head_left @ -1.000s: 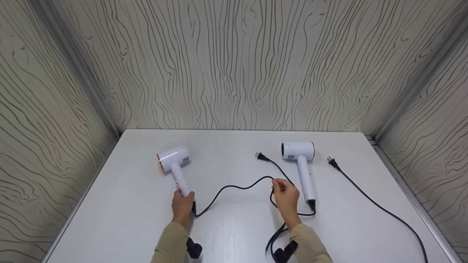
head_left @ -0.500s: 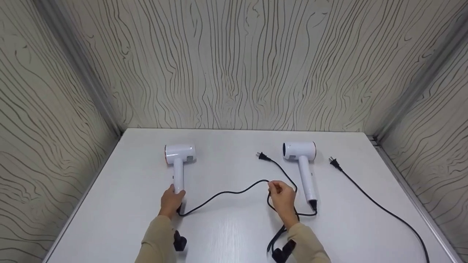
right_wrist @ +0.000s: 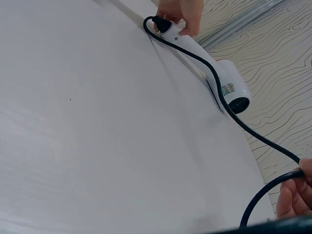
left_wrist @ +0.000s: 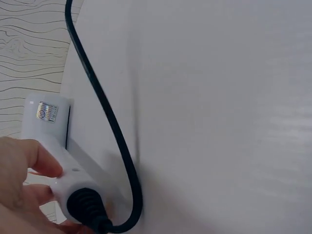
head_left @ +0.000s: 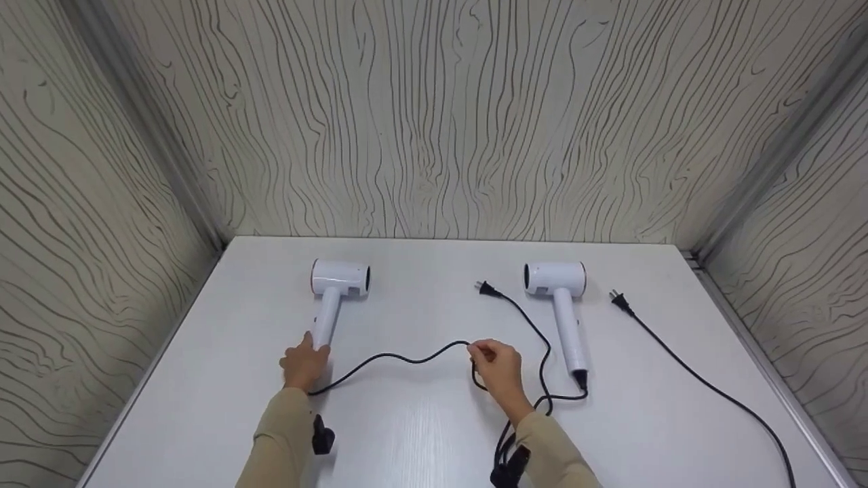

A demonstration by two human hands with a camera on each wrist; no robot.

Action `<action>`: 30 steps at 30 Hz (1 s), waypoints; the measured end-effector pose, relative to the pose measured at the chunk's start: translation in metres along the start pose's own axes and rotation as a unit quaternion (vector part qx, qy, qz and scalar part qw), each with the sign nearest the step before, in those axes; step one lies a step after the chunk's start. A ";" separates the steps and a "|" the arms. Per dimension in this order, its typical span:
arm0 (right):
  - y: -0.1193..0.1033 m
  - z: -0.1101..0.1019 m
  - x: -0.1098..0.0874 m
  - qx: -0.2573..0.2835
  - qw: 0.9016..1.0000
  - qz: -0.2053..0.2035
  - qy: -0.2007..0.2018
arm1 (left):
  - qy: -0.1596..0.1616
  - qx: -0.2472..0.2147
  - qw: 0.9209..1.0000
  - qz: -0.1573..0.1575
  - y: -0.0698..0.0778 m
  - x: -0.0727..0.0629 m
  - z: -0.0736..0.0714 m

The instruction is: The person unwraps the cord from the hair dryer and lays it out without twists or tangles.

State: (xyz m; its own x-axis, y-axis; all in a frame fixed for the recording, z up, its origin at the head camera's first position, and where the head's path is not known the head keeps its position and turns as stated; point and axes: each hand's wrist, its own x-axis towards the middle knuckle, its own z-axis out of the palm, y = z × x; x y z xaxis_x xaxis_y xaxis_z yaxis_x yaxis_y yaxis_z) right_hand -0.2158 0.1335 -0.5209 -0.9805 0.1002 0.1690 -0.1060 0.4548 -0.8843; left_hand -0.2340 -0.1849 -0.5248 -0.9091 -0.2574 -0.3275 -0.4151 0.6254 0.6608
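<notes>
On the left of the white tabletop lies a white hair dryer (head_left: 339,278), its dark round opening toward the right. My left hand (head_left: 305,366) grips the lower end of its handle; the left wrist view shows thumb and fingers around the handle beside the black cord sleeve (left_wrist: 87,207). From there a black cord (head_left: 397,355) runs right to my right hand (head_left: 498,371), which pinches it between thumb and fingertips. The right wrist view shows the cord (right_wrist: 217,80) curving past the dryer to those fingers. My right hand's palm is hidden.
A second white hair dryer (head_left: 556,279) lies at right, handle toward me. One plug (head_left: 487,289) rests left of it, another plug (head_left: 618,301) right of it. Cord loops (head_left: 505,440) lie by my right forearm. Wood-patterned walls (head_left: 434,122) enclose the tabletop (head_left: 420,434).
The left hair dryer has turned clockwise, its handle end swinging left with my left hand and its head shifting right and back. My right hand has moved left with the cord.
</notes>
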 end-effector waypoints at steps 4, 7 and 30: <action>-0.004 0.005 0.002 0.013 1.000 0.012 -0.010 | 0.043 0.012 0.999 0.002 0.000 0.000 0.004; -0.005 0.007 0.004 0.021 1.000 0.020 -0.012 | 0.089 0.000 0.996 0.014 0.002 -0.004 0.008; -0.018 0.015 0.008 0.093 0.990 0.097 -0.043 | -0.105 -0.239 0.940 0.218 0.038 -0.130 0.110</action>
State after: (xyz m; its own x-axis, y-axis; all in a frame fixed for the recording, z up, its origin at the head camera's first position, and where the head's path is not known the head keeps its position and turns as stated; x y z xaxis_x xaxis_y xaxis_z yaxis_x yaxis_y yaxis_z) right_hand -0.2241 0.1134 -0.5103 -0.9950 0.0905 -0.0421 0.0645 0.2621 -0.9629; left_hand -0.1275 -0.0467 -0.5308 -0.9903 0.1302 -0.0476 -0.0176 0.2220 0.9749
